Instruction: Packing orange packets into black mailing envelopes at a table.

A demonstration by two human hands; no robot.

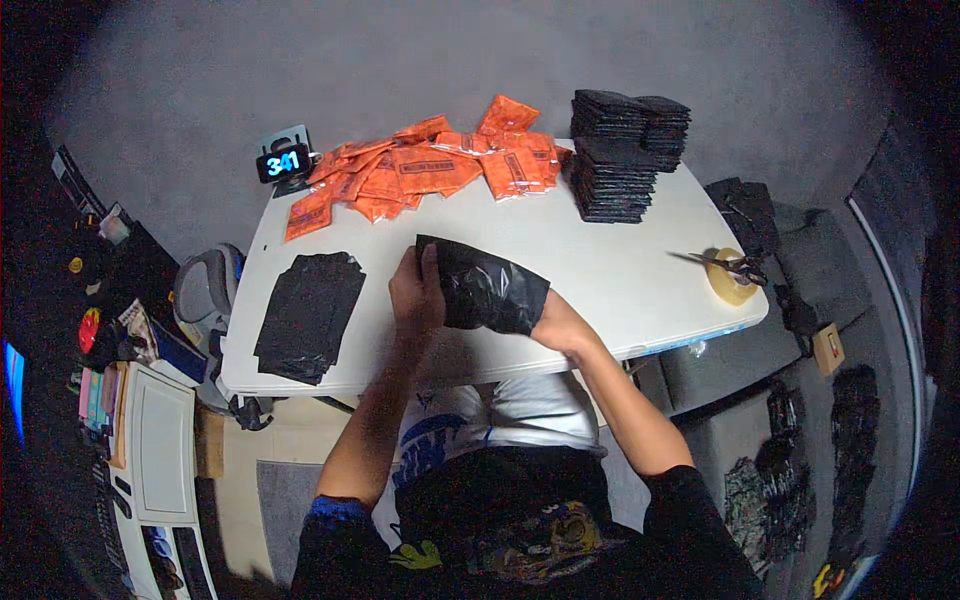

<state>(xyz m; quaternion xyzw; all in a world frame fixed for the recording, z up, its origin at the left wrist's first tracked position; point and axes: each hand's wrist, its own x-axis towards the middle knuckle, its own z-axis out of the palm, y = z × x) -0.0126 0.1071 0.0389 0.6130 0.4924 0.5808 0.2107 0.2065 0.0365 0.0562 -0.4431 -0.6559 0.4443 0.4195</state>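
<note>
A black plastic bag (490, 288) with a shiny, creased surface is held above the near middle of the white table (560, 240). At its left end, my left hand (415, 295) is closed on the bag, thumb up along the edge. My right hand (562, 325) is at the right end, with its fingers hidden by the plastic; whether they are inside the bag or behind it I cannot tell. To the left lies a flat pile of black bags (312, 315). Beyond my hands is a loose heap of orange packets (425, 170) in clear wrapping.
Tall stacks of folded black packages (612, 180) stand at the far right. Scissors (735, 264) rest on a tape roll (732, 285) by the right edge. A lit clock display (284, 163) stands far left. A grey sofa (830, 290) and a white cabinet (160, 440) flank the table.
</note>
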